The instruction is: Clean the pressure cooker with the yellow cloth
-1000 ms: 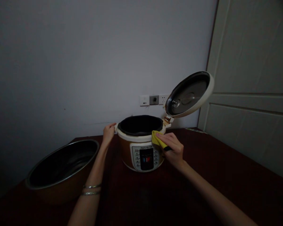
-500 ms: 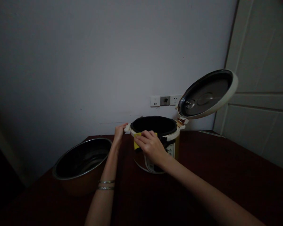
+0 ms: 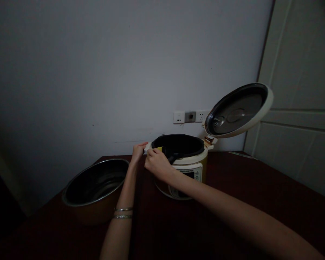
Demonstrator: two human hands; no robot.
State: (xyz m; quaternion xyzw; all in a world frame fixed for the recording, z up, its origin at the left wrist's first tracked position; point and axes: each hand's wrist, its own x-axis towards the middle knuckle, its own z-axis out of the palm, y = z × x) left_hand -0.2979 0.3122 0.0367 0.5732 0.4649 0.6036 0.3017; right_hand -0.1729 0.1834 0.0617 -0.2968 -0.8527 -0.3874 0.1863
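Observation:
A cream and gold electric cooker point(image 3: 191, 171) stands on a dark red table point(image 3: 233, 209), its lid point(image 3: 238, 110) tipped up at the right and the black inner well showing. My left hand point(image 3: 138, 153) is closed on the cooker's left side handle. My right hand point(image 3: 158, 164) is closed on a yellow sponge with a dark backing point(image 3: 166, 151), pressed against the left front of the rim, right next to my left hand.
A large steel pot point(image 3: 96, 186) sits on the table to the left of my arms. Wall sockets point(image 3: 191, 116) are behind the cooker. A pale door point(image 3: 300, 108) stands at the right.
My right hand has slid the sponge leftward along the cooker's rim, from the right front to the left front beside my left hand. The view has shifted left.

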